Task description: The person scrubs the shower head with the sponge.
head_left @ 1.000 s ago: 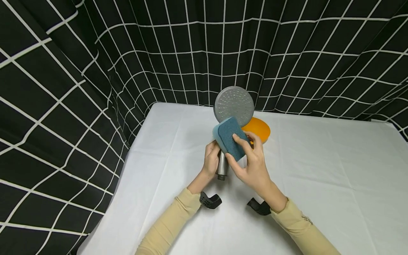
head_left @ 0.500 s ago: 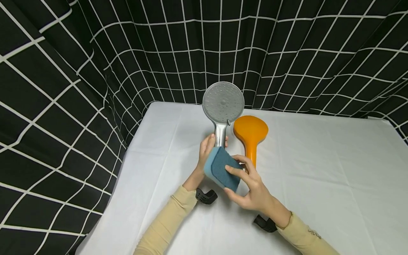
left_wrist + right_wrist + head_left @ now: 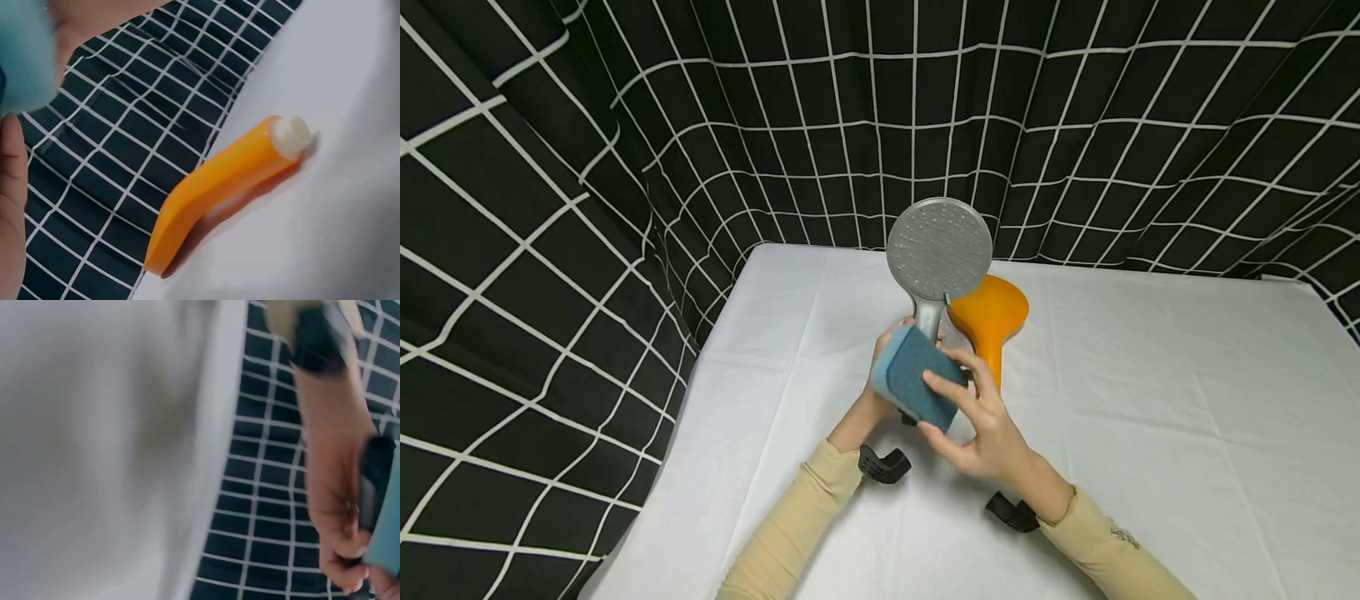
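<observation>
A silver shower head [image 3: 939, 248] with a round nozzle face is held up over the table, its face toward the head camera. My left hand [image 3: 871, 392] grips its handle, partly hidden behind the sponge. In my right hand [image 3: 985, 425], thumb and fingers pinch a two-tone blue sponge [image 3: 921, 375], its dark scouring side toward the head camera. The sponge overlaps the handle in the head view. The right wrist view catches the left hand [image 3: 340, 506] around the handle, with the sponge's light blue side [image 3: 384, 531] right beside it.
An orange shower head [image 3: 990, 312] lies on the white-covered table [image 3: 1135, 417], just right of the hands. Its white threaded end [image 3: 290, 134] shows in the left wrist view. A black curtain with a white grid [image 3: 820, 117] hangs behind the table and along its left side.
The sponge first slid down the handle toward its lower end, then came back up a little. The shower head shifted left and then slightly right. Both hands keep their holds.
</observation>
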The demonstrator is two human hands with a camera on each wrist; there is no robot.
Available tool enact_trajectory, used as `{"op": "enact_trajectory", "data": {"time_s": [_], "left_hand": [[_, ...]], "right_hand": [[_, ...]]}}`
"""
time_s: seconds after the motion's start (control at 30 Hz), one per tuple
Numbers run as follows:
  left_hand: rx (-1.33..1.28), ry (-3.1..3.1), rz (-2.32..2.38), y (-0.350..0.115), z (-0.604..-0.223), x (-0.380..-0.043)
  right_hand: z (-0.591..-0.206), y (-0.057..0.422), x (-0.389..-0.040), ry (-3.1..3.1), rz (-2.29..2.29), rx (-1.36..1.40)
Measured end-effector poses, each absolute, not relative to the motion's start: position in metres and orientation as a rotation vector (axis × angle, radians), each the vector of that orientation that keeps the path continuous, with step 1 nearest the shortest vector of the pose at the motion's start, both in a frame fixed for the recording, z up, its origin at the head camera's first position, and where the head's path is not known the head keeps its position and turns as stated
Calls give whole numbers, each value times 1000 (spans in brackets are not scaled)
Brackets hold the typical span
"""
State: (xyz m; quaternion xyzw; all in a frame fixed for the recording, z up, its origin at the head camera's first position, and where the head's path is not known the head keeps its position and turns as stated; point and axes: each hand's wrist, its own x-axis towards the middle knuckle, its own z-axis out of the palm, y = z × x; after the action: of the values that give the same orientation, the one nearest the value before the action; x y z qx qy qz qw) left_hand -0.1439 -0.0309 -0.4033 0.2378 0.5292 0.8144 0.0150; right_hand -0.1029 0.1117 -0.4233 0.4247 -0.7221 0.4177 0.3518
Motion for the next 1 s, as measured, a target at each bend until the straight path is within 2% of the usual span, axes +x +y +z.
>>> {"op": "enact_trajectory", "data": {"time_s": [0.13, 0.23, 0.43, 0.6, 1.0], "left_hand": [[698, 1641, 2484, -33, -393, -144], [701, 1709, 2452, -33, -392, -144], [799, 1783, 2435, -31, -398, -142], [767, 1910, 2404, -30, -408, -145], [717, 1800, 2514, -31, -399, -146]], "right_hand": [[-432, 114, -92, -1791, 998, 1315], [-434, 117, -93, -1752, 963, 1365], [-431, 122, -112, -1789, 1003, 1131], [-424, 124, -118, -1841, 1069, 934], [-441, 119, -80, -1934, 906, 1151]]}}
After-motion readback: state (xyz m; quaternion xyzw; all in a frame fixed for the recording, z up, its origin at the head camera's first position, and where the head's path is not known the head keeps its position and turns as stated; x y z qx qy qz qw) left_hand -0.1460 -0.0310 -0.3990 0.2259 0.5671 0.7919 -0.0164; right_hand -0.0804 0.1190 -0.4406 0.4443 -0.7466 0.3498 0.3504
